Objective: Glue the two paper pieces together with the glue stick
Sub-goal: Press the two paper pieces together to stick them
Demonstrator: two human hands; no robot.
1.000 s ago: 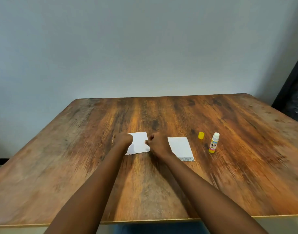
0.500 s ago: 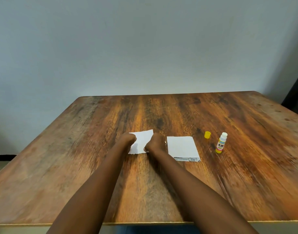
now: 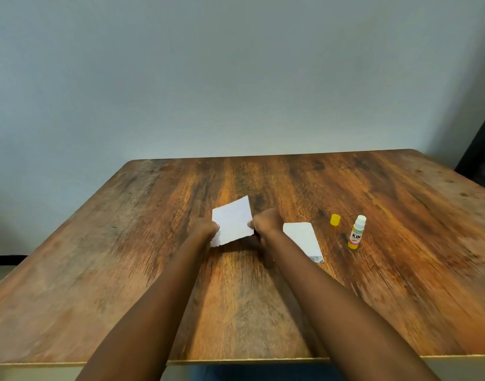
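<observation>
Hands of a person reach forward over a wooden tabletop (image 3: pixel 400 270), seen from a head-worn camera looking down. The left hand (image 3: pixel 205 229) and the right hand (image 3: pixel 266 224) each pinch a side edge of one white paper piece (image 3: pixel 231 221). The fingers are curled onto it, though most are hidden behind the backs of the hands.

A moment ago this sheet lay nearly flat under both hands. Now it is raised off the tabletop and tilted, its far corner pointing up and away, with a dark shadow below its near edge.

The second paper piece (image 3: pixel 301 239) lies flat just to the right, partly covered by the right forearm, placed as before. Further right stands a yellow cap (image 3: pixel 335 219). Near it is the glue stick (image 3: pixel 357 232), upright and uncapped with its white tip showing. Neither has moved. A plain pale wall (image 3: pixel 236 78) rises behind.

The lift suggests the person is carrying the first sheet across to lay it on the second. Whether glue is already on either sheet cannot be told. If it is, what remains is to line up the edges and press. If not, the glue stick must be picked up first.
</observation>
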